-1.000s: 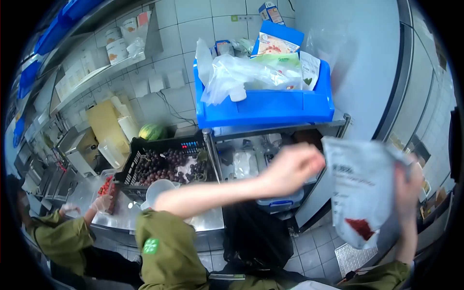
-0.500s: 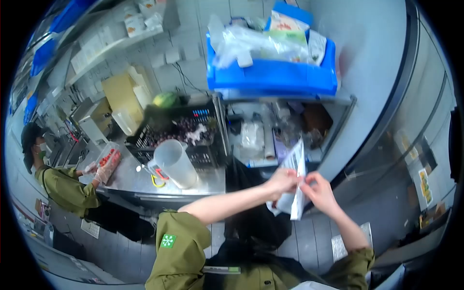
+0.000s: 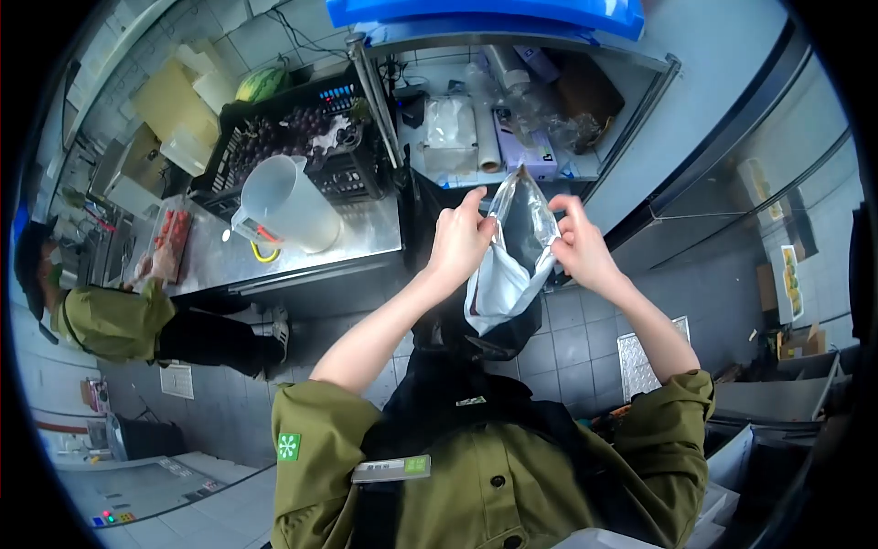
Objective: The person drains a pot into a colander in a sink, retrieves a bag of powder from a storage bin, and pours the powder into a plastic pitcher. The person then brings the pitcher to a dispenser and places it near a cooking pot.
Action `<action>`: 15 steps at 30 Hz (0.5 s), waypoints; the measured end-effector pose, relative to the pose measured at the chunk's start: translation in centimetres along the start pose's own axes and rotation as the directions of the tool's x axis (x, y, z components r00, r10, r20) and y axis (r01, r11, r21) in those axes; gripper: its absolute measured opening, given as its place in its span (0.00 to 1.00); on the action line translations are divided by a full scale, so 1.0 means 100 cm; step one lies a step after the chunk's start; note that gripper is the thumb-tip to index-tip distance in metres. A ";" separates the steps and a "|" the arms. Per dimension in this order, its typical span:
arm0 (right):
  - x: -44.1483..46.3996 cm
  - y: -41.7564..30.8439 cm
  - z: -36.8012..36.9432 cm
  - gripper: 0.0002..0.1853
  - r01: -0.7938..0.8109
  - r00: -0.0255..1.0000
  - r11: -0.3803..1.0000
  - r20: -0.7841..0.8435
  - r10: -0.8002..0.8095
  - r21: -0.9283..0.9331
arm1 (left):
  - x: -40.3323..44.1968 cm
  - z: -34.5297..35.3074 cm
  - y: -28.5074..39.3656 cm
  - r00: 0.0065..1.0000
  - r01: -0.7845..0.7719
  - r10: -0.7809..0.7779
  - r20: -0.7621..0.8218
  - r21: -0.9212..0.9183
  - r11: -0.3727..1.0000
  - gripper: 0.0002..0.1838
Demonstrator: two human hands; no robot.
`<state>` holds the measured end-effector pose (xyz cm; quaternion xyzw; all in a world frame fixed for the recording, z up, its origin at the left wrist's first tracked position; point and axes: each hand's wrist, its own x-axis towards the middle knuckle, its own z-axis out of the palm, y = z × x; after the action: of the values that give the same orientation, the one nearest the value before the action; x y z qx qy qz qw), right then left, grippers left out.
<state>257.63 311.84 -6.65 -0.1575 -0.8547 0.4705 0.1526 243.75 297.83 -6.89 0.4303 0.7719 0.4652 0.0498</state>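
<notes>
A white bag with a silvery foil lining (image 3: 500,300) hangs between my two hands, its mouth spread apart so the shiny inside shows. My left hand (image 3: 457,242) pinches the left rim, with the index finger raised off it. On the opposite rim, the fingers of my right hand (image 3: 583,247) are curled and closed. What lies at the bottom of the bag is hidden. Behind the bag, a purple box (image 3: 526,151) sits on a shelf beside a clear plastic-wrapped pack (image 3: 450,137).
To the left, a steel counter (image 3: 370,229) holds a clear measuring jug (image 3: 291,206) and a black crate (image 3: 361,169) of grapes. A co-worker (image 3: 119,320) handles a tub of red fruit (image 3: 171,229). A blue bin (image 3: 494,13) stands above the shelf.
The bag was seen edge-on with its mouth closed; now its mouth gapes open. My hands have moved apart, and the view has tipped downward.
</notes>
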 end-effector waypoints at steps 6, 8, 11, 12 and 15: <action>-0.017 -0.011 -0.008 0.17 0.353 0.910 0.898 0.319 -0.265 -0.263 | -0.015 -0.041 -0.024 0.982 0.186 -0.174 0.067 -0.444 0.877 0.30; -0.015 -0.008 -0.005 0.16 0.515 0.857 0.778 0.224 -0.464 -0.360 | -0.019 -0.063 -0.018 0.979 0.198 -0.101 0.175 -0.731 0.653 0.27; -0.005 -0.018 -0.003 0.16 0.573 0.808 0.723 0.121 -0.576 -0.387 | -0.032 -0.086 -0.001 0.957 0.255 -0.171 0.236 -0.962 0.100 0.21; -0.003 -0.022 -0.002 0.15 0.598 0.786 0.715 0.095 -0.610 -0.362 | -0.036 -0.091 0.006 0.948 0.253 -0.188 0.257 -0.966 -0.045 0.19; 0.005 -0.032 0.004 0.15 0.578 0.811 0.768 0.094 -0.577 -0.275 | -0.044 -0.098 0.013 0.940 0.252 -0.169 0.297 -0.937 -0.244 0.19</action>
<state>256.65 310.10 -4.03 0.0929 -0.9215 0.2701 0.2631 242.63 288.38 -1.83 0.1062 0.1884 0.8599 0.4623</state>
